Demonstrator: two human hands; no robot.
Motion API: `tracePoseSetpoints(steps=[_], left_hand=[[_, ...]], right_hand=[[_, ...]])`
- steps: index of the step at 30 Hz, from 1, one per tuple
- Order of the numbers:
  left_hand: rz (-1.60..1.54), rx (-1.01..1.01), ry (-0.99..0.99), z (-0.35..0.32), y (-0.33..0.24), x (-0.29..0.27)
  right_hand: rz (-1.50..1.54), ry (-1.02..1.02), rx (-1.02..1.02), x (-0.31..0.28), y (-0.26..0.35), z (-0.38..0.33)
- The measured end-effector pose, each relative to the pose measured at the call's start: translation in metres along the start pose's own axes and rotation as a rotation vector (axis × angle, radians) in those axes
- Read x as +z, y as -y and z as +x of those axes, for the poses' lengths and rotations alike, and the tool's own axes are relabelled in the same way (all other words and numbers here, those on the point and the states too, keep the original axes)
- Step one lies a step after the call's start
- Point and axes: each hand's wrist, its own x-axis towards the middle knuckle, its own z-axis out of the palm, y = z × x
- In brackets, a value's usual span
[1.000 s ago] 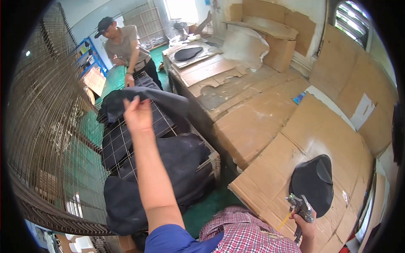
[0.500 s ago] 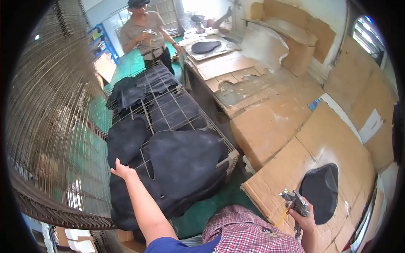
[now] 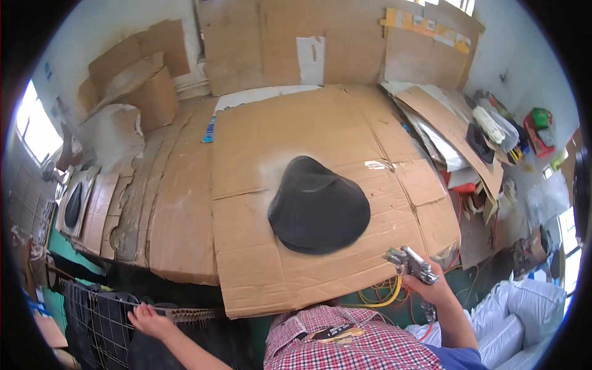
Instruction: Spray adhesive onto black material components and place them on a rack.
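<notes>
A black rounded piece (image 3: 317, 206), broad at one end and with a fold across its surface, lies flat on a big cardboard sheet (image 3: 259, 265) in front of me. My right hand (image 3: 435, 287) is closed around a metal spray gun (image 3: 414, 265) by the sheet's near right corner. The gun points left, and a yellow hose (image 3: 385, 300) shows close to it. My left hand (image 3: 150, 320) is out to the lower left with its fingers apart, holding nothing. It is over the edge of a wire rack (image 3: 102, 308) with dark pieces on it.
On the left side of the work surface is another dark piece (image 3: 73, 206); a cardboard box (image 3: 148, 102) stands behind it. Cardboard panels (image 3: 259, 43) line the wall. Loose boards (image 3: 453, 126) and clutter are at right, white sacks (image 3: 518, 314) at lower right.
My view has swung right, from the wire rack to the cardboard with the black piece. My left hand is no longer stretched over the rack's dark pieces. The spray gun stays in my right hand.
</notes>
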Motion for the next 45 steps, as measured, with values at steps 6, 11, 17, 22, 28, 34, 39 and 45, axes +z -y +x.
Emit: tracePoseSetpoints(steps=[6, 11, 17, 22, 28, 34, 39, 45], left_hand=[[-0.017, -0.162, 0.27, -0.104, 0.066, 0.109], [0.035, -0.281, 0.387, -0.14, 0.097, 0.122], [0.121, -0.359, 0.376, -0.183, 0.1, 0.123], [0.135, -0.354, 0.342, -0.159, 0.106, 0.104], [0.13, -0.356, 0.309, -0.147, 0.12, 0.092], [0.165, -0.388, 0.309, -0.164, 0.121, 0.093], [0.202, -0.416, 0.267, -0.169, 0.119, 0.08], [0.218, -0.423, 0.276, -0.168, 0.139, 0.077]], right_hand=[[0.154, -0.257, 0.007, -0.044, 0.007, -0.02], [0.169, -0.038, 0.066, -0.058, 0.01, -0.032], [0.199, -0.106, -0.012, -0.045, 0.016, -0.022], [-0.024, -0.22, 0.06, -0.064, 0.026, -0.04], [0.124, 0.128, 0.122, -0.048, 0.026, -0.044], [0.089, -0.028, -0.063, -0.019, 0.024, -0.005], [0.078, -0.205, 0.023, -0.033, 0.028, -0.005], [-0.032, -0.239, 0.097, -0.051, 0.028, -0.032]])
